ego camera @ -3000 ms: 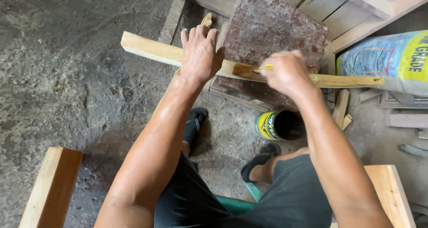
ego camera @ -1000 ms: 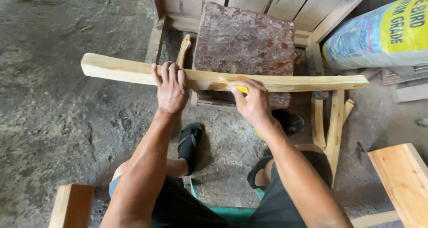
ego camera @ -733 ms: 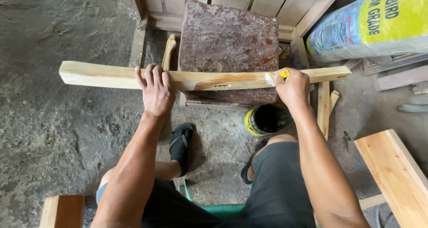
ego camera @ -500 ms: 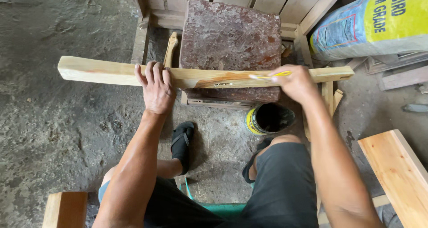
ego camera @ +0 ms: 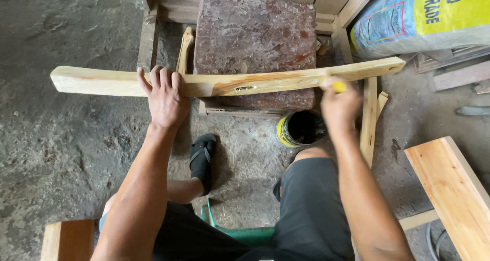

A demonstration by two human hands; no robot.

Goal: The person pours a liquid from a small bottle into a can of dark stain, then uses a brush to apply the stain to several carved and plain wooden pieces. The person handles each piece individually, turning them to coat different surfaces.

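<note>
Left hand (ego camera: 164,96) on plank (ego camera: 224,81) edge

Concrete floor (ego camera: 61,154): stone slab (ego camera: 255,31), open can (ego camera: 301,129), wooden planks (ego camera: 451,184).

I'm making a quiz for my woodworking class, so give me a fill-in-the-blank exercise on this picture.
1. The left hand presses flat on the long wooden ____.
2. The right hand grips a tool with a ____ handle.
3. The open can stands on the floor near the person's ____ knee.
4. The plank lies across a reddish-brown ____.

Missing words: plank; yellow; right; block
</note>
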